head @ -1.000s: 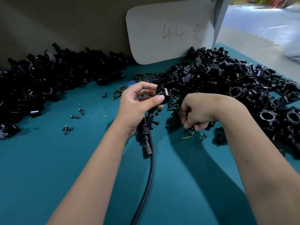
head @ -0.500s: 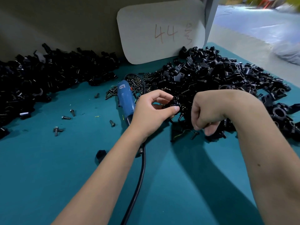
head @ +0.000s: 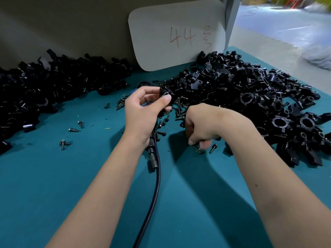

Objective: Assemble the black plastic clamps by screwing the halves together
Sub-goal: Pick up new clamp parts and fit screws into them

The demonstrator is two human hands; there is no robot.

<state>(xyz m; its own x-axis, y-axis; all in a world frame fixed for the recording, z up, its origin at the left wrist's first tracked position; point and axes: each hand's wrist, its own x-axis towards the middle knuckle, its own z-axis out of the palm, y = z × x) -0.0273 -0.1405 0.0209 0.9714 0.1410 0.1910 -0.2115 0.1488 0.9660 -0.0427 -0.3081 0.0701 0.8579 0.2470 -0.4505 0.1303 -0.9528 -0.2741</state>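
My left hand holds a black plastic clamp between thumb and fingers, lifted above the teal table. My right hand is lower, fingers curled down onto the table and pinching a dark screw. Another loose screw lies just right of those fingers. A big heap of black clamp parts lies beyond my right hand, with a scatter of screws between my two hands. The blue electric screwdriver is mostly hidden under my left hand; only its black cable shows clearly.
A second long heap of black parts fills the back left. Three stray screws lie on the teal table at the left. A white card marked 44 leans on the back wall.
My left hand has lifted the clamp and now covers the blue screwdriver. My right hand has dropped toward the table and closed its fingers on a screw.
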